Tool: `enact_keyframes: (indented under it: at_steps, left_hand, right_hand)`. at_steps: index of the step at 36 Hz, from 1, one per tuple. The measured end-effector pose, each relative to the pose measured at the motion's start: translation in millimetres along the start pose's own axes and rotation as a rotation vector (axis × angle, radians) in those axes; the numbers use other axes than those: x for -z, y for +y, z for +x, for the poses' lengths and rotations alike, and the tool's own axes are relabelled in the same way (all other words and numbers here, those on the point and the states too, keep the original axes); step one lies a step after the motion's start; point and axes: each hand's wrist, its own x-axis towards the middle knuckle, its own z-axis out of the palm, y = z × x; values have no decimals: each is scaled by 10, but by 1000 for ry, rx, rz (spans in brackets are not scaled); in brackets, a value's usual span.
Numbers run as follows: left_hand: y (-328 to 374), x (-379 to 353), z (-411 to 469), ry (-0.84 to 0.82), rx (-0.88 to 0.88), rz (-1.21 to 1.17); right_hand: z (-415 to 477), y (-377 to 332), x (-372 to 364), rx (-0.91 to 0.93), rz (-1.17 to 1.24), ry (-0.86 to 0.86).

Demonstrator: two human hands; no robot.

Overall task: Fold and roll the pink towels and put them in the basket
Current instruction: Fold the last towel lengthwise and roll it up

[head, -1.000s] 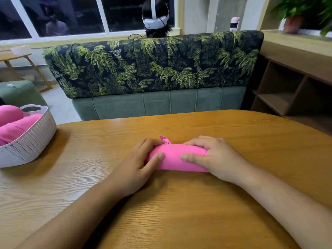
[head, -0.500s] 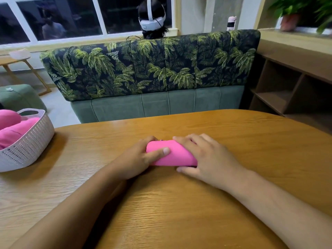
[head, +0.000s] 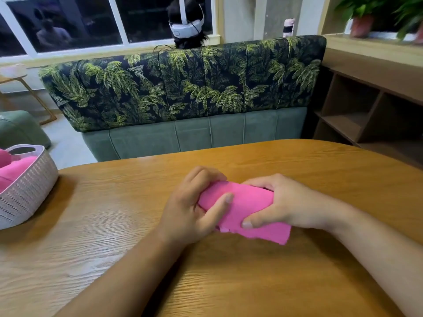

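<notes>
A rolled pink towel (head: 248,203) is held just above the wooden table (head: 114,236) in the middle of the view. My left hand (head: 192,207) grips its left end, thumb across the front and fingers curled behind. My right hand (head: 283,202) grips its right end, thumb underneath at the front. A loose flap of the towel hangs down at the lower right. At the far left stands a white woven basket (head: 27,191) with pink rolled towels (head: 13,170) inside; it is cut off by the frame edge.
A sofa back with a palm-leaf print (head: 183,83) runs just behind the table's far edge. A person wearing a white headset (head: 186,21) sits beyond it. Wooden shelves (head: 366,110) stand at the right.
Both hands went from pressing the roll flat on the table to gripping it by its ends and lifting it; a loose flap now hangs at the lower right.
</notes>
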Motion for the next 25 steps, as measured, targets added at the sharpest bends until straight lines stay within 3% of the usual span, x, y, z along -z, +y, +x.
enact_keyframes:
  at_steps: [2,5,11,15,20,25]
  left_hand:
    - [-54,84,24,-67,-78,4]
    - [-82,155,48,-86,11,-2]
    - [22,191,130,-47,116,43]
    - [104,145,156,-62,210,149]
    - [152,71,169,-50,396,193]
    - [149,10,165,-50,439,57]
  right_hand:
    - [-32,-28,18,-27,116,-73]
    - [-22,-39,-52,-27,67,-48]
    - [-25,-131,-278,21,-343,110]
    - [-3,-132,-426,72,-792,234]
    - [34,-34,-642,149,-907,482]
    - [46,51,-561,227,-992,481]
